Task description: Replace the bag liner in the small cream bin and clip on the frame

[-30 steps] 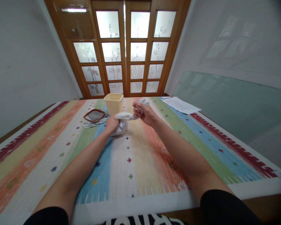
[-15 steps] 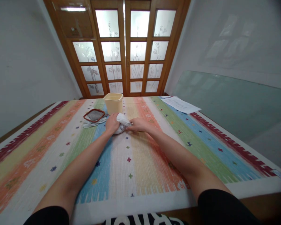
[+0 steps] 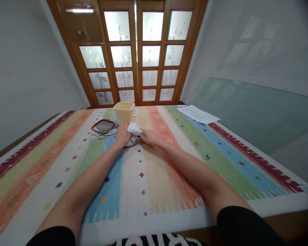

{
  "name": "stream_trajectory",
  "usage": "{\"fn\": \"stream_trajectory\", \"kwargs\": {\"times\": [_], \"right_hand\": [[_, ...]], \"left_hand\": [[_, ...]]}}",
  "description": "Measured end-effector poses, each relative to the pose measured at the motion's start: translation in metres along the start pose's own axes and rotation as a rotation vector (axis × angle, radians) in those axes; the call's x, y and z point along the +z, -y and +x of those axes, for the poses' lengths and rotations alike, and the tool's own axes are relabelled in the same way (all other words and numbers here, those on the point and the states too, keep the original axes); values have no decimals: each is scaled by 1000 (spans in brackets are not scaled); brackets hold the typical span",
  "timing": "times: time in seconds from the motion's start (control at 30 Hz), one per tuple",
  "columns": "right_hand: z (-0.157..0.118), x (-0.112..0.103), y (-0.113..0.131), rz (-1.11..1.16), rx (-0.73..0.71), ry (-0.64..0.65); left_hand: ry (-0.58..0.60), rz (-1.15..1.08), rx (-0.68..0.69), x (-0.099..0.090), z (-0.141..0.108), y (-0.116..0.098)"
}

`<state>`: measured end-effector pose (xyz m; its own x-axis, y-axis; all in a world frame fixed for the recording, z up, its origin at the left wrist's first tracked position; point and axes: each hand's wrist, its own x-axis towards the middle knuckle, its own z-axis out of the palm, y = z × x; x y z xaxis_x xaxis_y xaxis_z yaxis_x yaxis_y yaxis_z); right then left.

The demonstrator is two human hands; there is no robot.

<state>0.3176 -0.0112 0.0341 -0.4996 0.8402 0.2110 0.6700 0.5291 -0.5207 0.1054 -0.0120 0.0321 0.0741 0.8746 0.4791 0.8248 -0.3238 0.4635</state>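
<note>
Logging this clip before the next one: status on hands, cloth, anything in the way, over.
Left hand and right hand gripping cloth. Cloth bunched between them. Tub just beyond, not blocking either hand.

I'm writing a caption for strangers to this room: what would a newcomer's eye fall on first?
Probably the striped tablecloth first, its colorful bands spreading across the foreground. Toward its far middle, the left hand and right hand grip a bunched white cloth, in front of a cream plastic bin. Beyond the far edge stand wooden doors with bright, plant-patterned panes.
</note>
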Motion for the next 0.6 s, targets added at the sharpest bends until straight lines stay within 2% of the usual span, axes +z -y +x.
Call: {"fn": "stream_trajectory", "kwargs": {"times": [0.13,0.3,0.4,0.47,0.6], "right_hand": [[2,-3,-5,234,96,-129],[8,-18,-11,422,94,-311],[8,-29,-5,495,138,-334],[7,-35,3,537,156,-324],[4,-44,22,566,127,-238]], "left_hand": [[69,1,35,-4,5,-1],[399,-18,281,-29,12,2],[551,16,319,-41,10,2],[570,30,304,-40,5,0],[428,35,200,-21,-8,-3]]}}
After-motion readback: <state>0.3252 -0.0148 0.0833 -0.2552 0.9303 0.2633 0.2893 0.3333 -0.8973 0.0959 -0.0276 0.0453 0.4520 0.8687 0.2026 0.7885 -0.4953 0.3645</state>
